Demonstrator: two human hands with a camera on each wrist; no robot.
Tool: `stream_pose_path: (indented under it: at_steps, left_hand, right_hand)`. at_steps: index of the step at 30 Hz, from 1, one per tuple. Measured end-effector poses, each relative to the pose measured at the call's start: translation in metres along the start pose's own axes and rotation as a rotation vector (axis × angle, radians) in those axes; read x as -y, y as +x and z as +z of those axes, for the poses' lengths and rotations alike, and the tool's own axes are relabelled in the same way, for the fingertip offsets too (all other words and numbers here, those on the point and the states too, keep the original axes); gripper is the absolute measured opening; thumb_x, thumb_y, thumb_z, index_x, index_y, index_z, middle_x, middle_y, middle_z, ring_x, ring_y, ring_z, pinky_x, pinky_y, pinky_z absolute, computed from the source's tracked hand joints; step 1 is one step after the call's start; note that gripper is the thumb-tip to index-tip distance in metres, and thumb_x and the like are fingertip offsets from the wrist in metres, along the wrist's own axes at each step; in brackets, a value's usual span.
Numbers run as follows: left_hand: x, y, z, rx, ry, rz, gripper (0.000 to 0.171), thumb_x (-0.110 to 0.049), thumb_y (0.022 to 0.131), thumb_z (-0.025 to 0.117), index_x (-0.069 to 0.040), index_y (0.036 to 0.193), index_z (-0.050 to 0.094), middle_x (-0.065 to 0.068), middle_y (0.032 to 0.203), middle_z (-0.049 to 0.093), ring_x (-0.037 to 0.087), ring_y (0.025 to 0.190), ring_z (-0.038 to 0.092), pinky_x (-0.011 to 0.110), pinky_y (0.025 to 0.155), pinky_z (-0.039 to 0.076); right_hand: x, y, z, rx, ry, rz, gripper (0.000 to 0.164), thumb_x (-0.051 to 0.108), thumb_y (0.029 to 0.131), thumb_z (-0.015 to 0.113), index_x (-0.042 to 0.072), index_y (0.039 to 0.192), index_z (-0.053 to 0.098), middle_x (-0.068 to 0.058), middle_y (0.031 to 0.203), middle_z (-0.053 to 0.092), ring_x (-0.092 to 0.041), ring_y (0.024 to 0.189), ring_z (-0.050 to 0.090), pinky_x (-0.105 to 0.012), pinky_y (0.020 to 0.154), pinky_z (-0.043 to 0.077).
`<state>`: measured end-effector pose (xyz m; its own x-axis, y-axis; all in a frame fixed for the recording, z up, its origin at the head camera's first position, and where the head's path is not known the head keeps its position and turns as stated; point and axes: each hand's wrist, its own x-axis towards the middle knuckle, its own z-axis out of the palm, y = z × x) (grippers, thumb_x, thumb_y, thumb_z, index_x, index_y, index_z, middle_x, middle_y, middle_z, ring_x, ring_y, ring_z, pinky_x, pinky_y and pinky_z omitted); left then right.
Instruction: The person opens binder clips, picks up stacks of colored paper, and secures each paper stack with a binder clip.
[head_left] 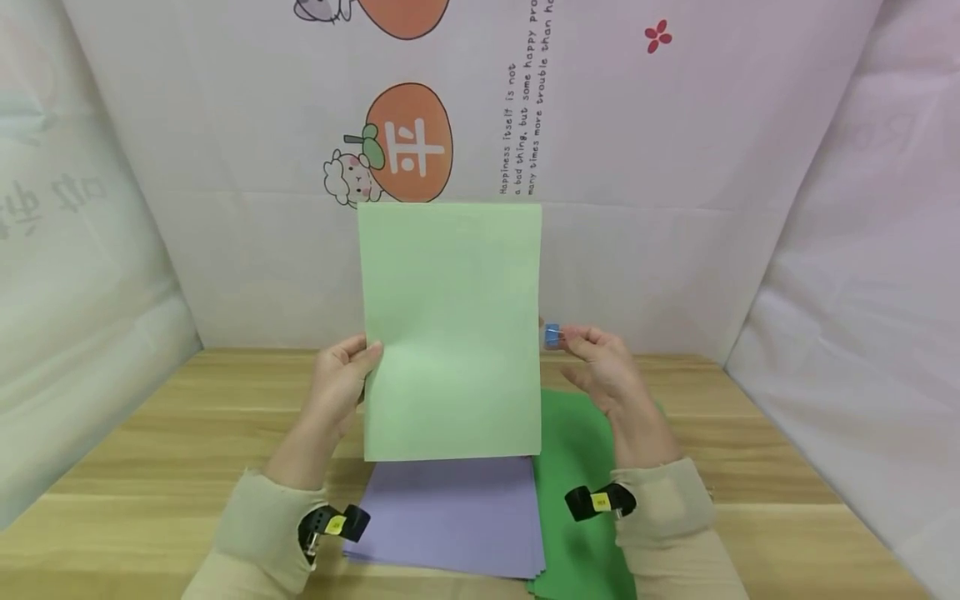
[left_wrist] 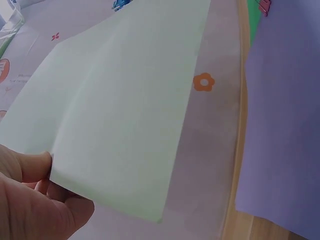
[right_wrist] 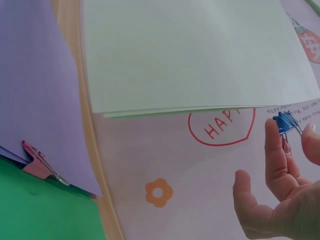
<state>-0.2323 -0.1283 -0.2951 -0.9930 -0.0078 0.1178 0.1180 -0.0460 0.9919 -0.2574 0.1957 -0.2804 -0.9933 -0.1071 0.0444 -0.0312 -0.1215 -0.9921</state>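
A small stack of pale green paper stands upright above the table, facing the head camera. My left hand pinches its left edge between thumb and fingers; in the left wrist view the thumb presses the sheet near a corner. To the right of the paper, my right hand pinches a blue binder clip by its wire handles. The clip sits just beside the paper's right edge; in the right wrist view the blue clip appears apart from the sheets' edge or barely at it.
Purple paper lies on the wooden table below the held sheets, with a pink binder clip on its edge. Green paper lies beside and partly under it. A printed white cloth hangs behind.
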Motion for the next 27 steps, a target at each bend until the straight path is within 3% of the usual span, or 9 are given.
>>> stream_pose_path:
  at_steps: [3, 11, 17, 22, 27]
  left_hand:
    - [0.0003, 0.0010, 0.0011, 0.006, 0.005, 0.004, 0.043, -0.021, 0.098, 0.047, -0.002, 0.136, 0.043, 0.007, 0.116, 0.061, 0.006, 0.086, 0.064, 0.020, 0.074, 0.053]
    - [0.0006, 0.0012, 0.0005, 0.001, -0.013, 0.010, 0.040, -0.019, 0.097, 0.047, 0.000, 0.133, 0.046, -0.006, 0.095, 0.067, 0.005, 0.078, 0.065, 0.019, 0.069, 0.054]
    - [0.0008, 0.0005, 0.0005, -0.002, -0.004, 0.008, 0.041, -0.019, 0.097, 0.047, 0.000, 0.133, 0.045, -0.004, 0.099, 0.067, 0.005, 0.080, 0.065, 0.020, 0.069, 0.054]
    - [0.0017, 0.0007, 0.0012, 0.005, 0.006, 0.022, 0.039, -0.019, 0.097, 0.047, 0.000, 0.132, 0.047, -0.005, 0.094, 0.068, 0.005, 0.077, 0.065, 0.020, 0.067, 0.054]
    - [0.0030, 0.0015, 0.0021, 0.018, -0.005, 0.039, 0.040, -0.018, 0.097, 0.047, 0.002, 0.132, 0.047, -0.004, 0.096, 0.068, 0.006, 0.078, 0.066, 0.020, 0.069, 0.054]
  right_hand:
    - [0.0005, 0.0003, -0.0004, 0.000, 0.004, -0.004, 0.013, 0.016, 0.098, 0.045, 0.013, 0.099, 0.057, 0.006, 0.106, 0.050, -0.010, 0.106, 0.043, -0.035, 0.096, 0.039]
    - [-0.0016, 0.0007, 0.0015, 0.026, 0.019, 0.004, 0.013, 0.016, 0.098, 0.044, 0.011, 0.099, 0.056, 0.004, 0.106, 0.050, -0.014, 0.109, 0.042, -0.044, 0.105, 0.032]
    - [-0.0033, 0.0011, 0.0026, 0.043, 0.033, 0.012, 0.013, 0.017, 0.098, 0.045, 0.012, 0.096, 0.058, 0.004, 0.107, 0.051, -0.020, 0.117, 0.042, -0.045, 0.105, 0.031]
    - [-0.0046, 0.0021, 0.0038, 0.053, 0.023, 0.020, 0.015, 0.019, 0.098, 0.046, 0.010, 0.103, 0.057, 0.003, 0.109, 0.053, -0.025, 0.123, 0.041, -0.044, 0.104, 0.033]
    - [-0.0051, 0.0031, 0.0053, 0.060, 0.011, 0.019, 0.015, 0.023, 0.095, 0.050, 0.011, 0.100, 0.058, 0.003, 0.106, 0.054, -0.021, 0.117, 0.045, -0.044, 0.103, 0.033]
